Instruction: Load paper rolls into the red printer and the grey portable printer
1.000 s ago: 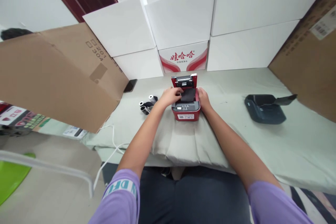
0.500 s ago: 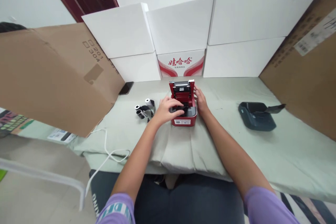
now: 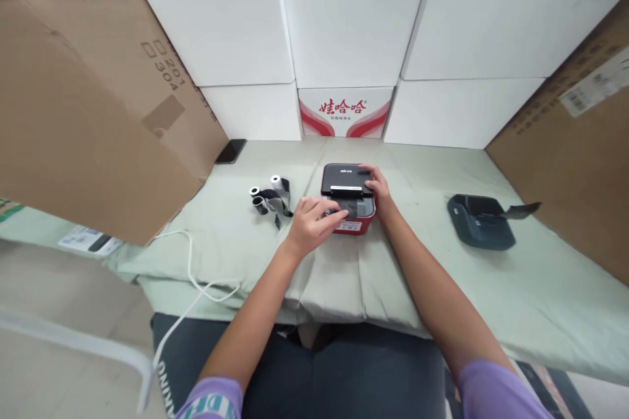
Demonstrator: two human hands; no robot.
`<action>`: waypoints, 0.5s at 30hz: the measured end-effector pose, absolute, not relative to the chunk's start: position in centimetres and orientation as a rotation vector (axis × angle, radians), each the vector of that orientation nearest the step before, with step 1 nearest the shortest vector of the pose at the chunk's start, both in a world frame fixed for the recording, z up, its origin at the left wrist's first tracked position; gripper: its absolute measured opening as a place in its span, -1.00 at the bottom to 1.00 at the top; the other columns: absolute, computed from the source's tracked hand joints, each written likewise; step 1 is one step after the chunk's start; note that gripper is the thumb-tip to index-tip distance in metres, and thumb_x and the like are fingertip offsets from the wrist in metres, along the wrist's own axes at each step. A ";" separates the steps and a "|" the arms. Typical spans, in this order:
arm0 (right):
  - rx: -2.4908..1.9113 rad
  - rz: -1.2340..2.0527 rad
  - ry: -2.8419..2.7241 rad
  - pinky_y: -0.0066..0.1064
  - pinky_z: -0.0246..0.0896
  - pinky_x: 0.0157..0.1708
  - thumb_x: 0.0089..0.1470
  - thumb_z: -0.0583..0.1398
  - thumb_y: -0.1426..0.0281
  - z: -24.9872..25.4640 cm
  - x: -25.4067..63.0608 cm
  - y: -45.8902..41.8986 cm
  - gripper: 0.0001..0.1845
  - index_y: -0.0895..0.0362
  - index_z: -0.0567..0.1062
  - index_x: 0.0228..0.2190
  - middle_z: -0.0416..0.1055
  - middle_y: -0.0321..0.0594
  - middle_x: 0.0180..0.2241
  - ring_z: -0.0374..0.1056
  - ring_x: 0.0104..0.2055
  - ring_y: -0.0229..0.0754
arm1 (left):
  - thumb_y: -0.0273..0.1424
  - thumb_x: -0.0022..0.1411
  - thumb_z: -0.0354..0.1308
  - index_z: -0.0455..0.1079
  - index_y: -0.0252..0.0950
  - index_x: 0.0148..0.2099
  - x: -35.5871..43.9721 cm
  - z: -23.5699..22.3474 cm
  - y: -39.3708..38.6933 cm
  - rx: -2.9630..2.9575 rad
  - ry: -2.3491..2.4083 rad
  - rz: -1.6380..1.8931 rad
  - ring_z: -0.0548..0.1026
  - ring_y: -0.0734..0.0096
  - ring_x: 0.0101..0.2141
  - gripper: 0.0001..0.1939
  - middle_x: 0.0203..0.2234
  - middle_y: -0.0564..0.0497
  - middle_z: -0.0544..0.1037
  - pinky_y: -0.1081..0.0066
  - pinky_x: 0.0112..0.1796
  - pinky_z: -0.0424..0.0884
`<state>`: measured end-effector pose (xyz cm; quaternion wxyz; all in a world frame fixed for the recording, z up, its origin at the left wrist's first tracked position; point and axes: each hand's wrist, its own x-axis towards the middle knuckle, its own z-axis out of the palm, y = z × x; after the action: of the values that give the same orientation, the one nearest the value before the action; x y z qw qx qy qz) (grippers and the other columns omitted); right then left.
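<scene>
A small red and black label printer [image 3: 346, 177] sits on the covered table in front of me, its black lid down. My right hand [image 3: 379, 186] wraps round the lid's right edge, thumb on top. A dark strip [image 3: 350, 209] shows at the front opening, below the lid. My left hand [image 3: 317, 221] is at that opening, its fingers pinched on the strip; the fingertips partly cover it. To the left lie several small rolls [image 3: 265, 198] with black and white tape unwound from them.
A dark blue printer [image 3: 481, 222] with a black strip sticking out stands to the right. Behind are stacked white boxes [image 3: 344, 33]. Cardboard sheets wall the left [image 3: 98, 111] and right [image 3: 590, 163]. A phone [image 3: 230, 151] lies at the back left, a white cable [image 3: 194, 275] nearer.
The red printer's lid, raised before, is now down, with my right hand over its edge. My left hand stays at the front opening. The view has tilted slightly.
</scene>
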<state>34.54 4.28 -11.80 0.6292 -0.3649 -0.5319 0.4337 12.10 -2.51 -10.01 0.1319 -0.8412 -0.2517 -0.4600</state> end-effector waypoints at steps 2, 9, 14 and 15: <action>-0.833 1.063 -1.212 -0.05 0.11 0.25 -0.15 0.23 0.21 -11.7 34.4 4.2 -0.40 -0.03 0.46 0.01 0.45 -0.21 0.00 0.30 0.14 0.09 | -0.40 0.38 0.20 0.59 -0.06 -0.07 11.9 -10.0 -2.6 -2.449 -0.751 -1.366 0.47 0.35 -0.17 -0.83 -0.22 0.02 0.65 0.31 -0.14 0.26; -0.910 1.178 -1.233 -0.08 0.22 0.22 -0.16 0.25 0.05 -11.7 34.5 4.1 -0.08 -0.09 0.22 0.26 0.40 -0.19 0.14 0.32 0.21 0.10 | -0.16 0.47 -0.09 0.43 -0.10 0.23 12.4 -8.4 -1.0 -2.631 -1.553 -1.814 0.37 0.19 0.20 -0.56 0.21 -0.10 0.45 0.16 0.17 0.29; -0.961 1.203 -1.265 -0.07 0.22 0.25 -0.15 0.25 0.01 -11.7 34.9 4.1 -0.06 -0.05 0.22 0.27 0.35 -0.17 0.22 0.29 0.25 0.12 | -0.39 0.26 0.05 0.01 -0.10 0.49 13.7 -8.0 2.7 -2.732 -2.488 -1.942 0.36 0.17 0.28 -0.22 0.37 -0.04 0.28 0.24 0.16 0.37; -0.956 1.211 -1.264 -0.06 0.22 0.25 -0.16 0.26 0.02 -11.7 35.0 4.1 -0.07 -0.05 0.24 0.26 0.36 -0.17 0.21 0.30 0.24 0.12 | -0.41 0.23 0.05 0.01 -0.12 0.49 13.7 -8.1 3.0 -2.792 -2.512 -1.973 0.37 0.19 0.27 -0.21 0.37 -0.03 0.29 0.25 0.17 0.38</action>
<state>35.02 4.10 -11.68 0.5425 -0.4027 -0.5325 0.5098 13.74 3.02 -8.09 -0.5231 -0.5609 -0.5046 -0.3963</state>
